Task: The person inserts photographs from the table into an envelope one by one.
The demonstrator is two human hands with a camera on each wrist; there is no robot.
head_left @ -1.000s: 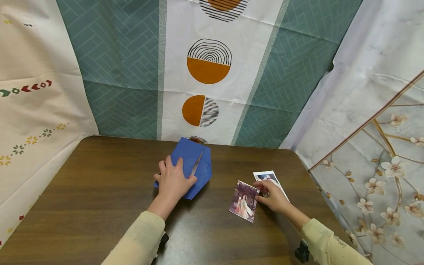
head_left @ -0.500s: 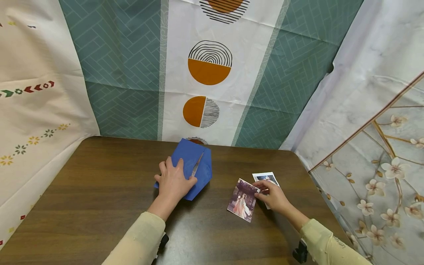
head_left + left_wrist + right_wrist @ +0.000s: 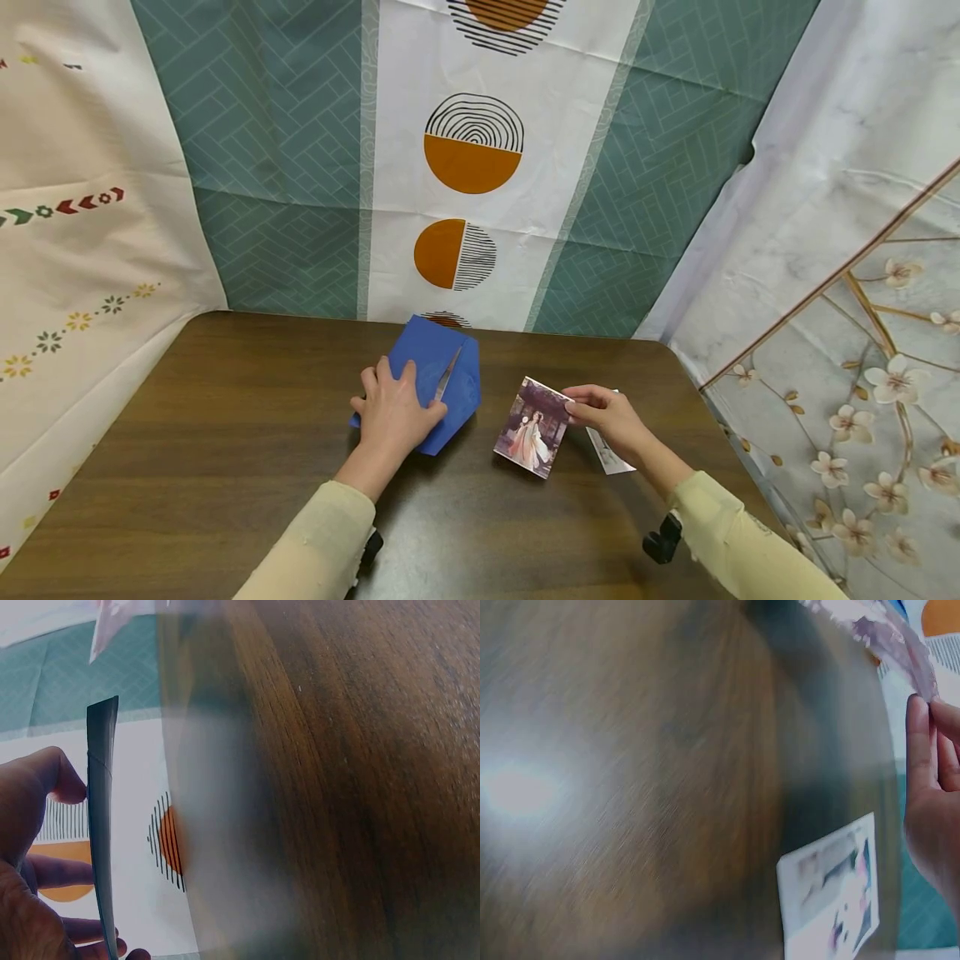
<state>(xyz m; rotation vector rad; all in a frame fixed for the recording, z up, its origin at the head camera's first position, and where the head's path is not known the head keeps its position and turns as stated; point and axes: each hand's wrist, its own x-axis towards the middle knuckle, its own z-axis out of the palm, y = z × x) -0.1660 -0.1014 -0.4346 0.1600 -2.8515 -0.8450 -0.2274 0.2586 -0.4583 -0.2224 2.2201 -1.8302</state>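
Note:
A blue paper envelope [image 3: 427, 337], with a slit-like opening showing on its face, is gripped by my left hand [image 3: 393, 408]. In the left wrist view the envelope [image 3: 101, 795] appears edge-on as a dark strip, with the thumb on its near side and fingertips curling past its lower edge. My right hand [image 3: 611, 421] pinches a photo card [image 3: 532, 429] by its upper right corner, between thumb and fingers. The card pictures figures in flowing dresses against a purple background, and it is raised above the table. A second, white-bordered photo card [image 3: 832, 896] lies on the table beneath the right hand.
The brown wooden table [image 3: 225, 467] ends at a rounded back edge. Behind it hangs a green and white patterned cloth [image 3: 300, 167]. A cream cloth [image 3: 75, 250] borders the left, and a marbled floral cloth [image 3: 840, 333] borders the right.
My right hand has lifted the pinched photo card and moved it up and left, toward the envelope, uncovering more of the second card's lower end. My left hand and the envelope stay put.

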